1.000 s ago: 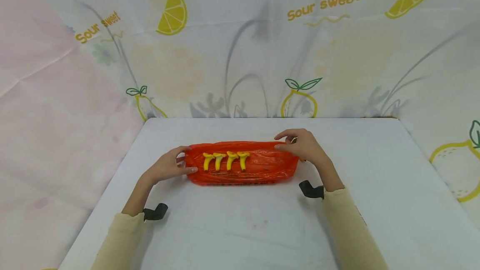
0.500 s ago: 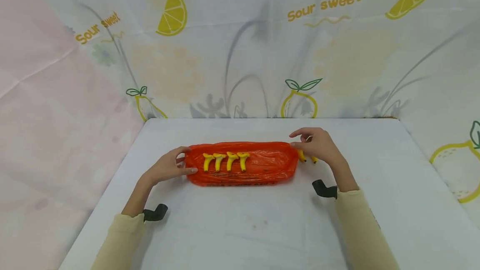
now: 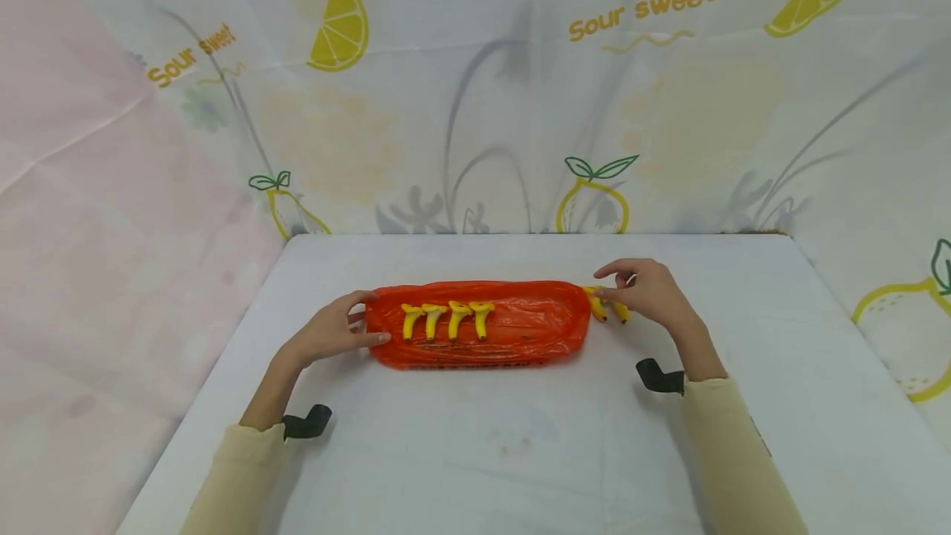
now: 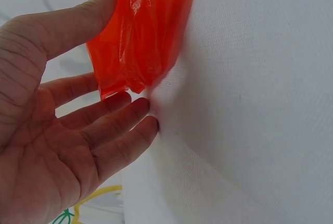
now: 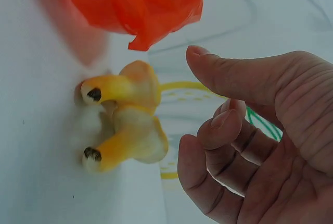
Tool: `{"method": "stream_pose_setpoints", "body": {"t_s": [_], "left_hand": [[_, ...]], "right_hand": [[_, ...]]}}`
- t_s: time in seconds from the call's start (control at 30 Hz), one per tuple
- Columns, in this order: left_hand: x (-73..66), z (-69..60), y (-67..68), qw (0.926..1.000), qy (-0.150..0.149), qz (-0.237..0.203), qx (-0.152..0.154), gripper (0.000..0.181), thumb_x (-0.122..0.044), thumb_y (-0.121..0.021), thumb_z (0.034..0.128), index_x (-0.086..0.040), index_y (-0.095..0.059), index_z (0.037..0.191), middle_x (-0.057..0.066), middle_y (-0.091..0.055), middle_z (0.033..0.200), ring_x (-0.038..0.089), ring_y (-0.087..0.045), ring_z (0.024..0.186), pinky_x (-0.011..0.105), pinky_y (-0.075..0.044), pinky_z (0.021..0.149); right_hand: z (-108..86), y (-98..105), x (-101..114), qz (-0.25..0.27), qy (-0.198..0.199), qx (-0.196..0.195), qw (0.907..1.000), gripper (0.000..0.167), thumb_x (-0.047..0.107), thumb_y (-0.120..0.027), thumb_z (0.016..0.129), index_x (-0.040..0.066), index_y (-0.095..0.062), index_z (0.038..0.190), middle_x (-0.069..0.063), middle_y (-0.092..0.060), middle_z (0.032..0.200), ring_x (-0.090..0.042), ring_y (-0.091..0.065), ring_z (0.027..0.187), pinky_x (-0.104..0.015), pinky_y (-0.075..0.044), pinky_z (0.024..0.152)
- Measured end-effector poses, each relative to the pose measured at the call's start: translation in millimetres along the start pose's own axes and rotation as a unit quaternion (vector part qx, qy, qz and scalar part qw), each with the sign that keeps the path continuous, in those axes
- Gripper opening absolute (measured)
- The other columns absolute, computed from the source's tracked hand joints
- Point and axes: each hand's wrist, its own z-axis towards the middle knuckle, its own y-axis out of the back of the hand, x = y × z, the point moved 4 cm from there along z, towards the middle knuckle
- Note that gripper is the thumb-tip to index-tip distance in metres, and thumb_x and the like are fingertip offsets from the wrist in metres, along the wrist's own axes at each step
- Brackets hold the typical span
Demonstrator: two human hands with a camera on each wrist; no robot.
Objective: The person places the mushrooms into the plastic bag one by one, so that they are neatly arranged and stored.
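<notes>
A red plastic bag (image 3: 535,322) lies spread lengthwise on the white table, its rim raised. Several small yellow trumpet-shaped mushrooms (image 3: 481,320) form a row on its left half. My left hand (image 3: 327,327) holds the bag's left end, thumb at the near side and fingers at the far side; the left wrist view shows the thumb on the red film (image 4: 138,31). Just beyond the right end, two more yellow mushrooms (image 5: 138,133) with dark stem tips lie on the table. Beside them hovers my right hand (image 3: 648,291), fingers loosely curled, nothing between them and apart from the mushrooms.
The white table (image 3: 475,452) runs back to a patterned cloth (image 3: 461,106) with lemon prints. A black wrist mount (image 3: 308,422) sticks out from the left wrist, another black mount (image 3: 660,376) from the right.
My right hand has moved right, from over the bag's right end to beside the two loose mushrooms, uncovering them. The left hand, bag and row of mushrooms stay put.
</notes>
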Motion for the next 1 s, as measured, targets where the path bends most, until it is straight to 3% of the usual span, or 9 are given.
{"method": "stream_pose_setpoints", "body": {"t_s": [0.4, 0.77, 1.0], "left_hand": [[-1.8, -0.3, 0.6, 1.0000, 0.003, -0.001, 0.001, 0.083, -0.040, -0.079, 0.0824, 0.000, -0.040, 0.143, 0.024, -0.042, 0.146, 0.044, -0.045, 0.129, 0.051, -0.049, 0.096], [-2.5, -0.8, 1.1, 1.0000, 0.006, -0.001, 0.002, 0.083, -0.040, -0.079, 0.0823, 0.000, -0.040, 0.144, 0.024, -0.042, 0.146, 0.044, -0.045, 0.130, 0.051, -0.049, 0.096], [-3.2, -1.4, 1.1, 0.9999, 0.010, -0.003, 0.002, 0.083, -0.040, -0.079, 0.0824, 0.000, -0.040, 0.143, 0.024, -0.042, 0.146, 0.044, -0.045, 0.129, 0.051, -0.049, 0.096]], "right_hand": [[-1.9, -2, -18, -0.034, -0.031, -0.002, 0.9989, 0.029, 0.020, -0.073, 0.088, 0.007, -0.070, 0.114, -0.009, -0.054, 0.086, -0.026, -0.047, 0.082, -0.031, -0.043, 0.061], [-5.8, 4, -24, -0.096, -0.032, -0.008, 0.9948, 0.023, 0.015, -0.068, 0.089, 0.006, -0.071, 0.111, -0.008, -0.053, 0.082, -0.025, -0.047, 0.075, -0.032, -0.039, 0.058], [-6.4, 9, -27, -0.109, -0.035, -0.015, 0.9933, 0.021, 0.014, -0.067, 0.089, 0.006, -0.071, 0.108, -0.008, -0.052, 0.080, -0.025, -0.046, 0.072, -0.031, -0.038, 0.056]]}}
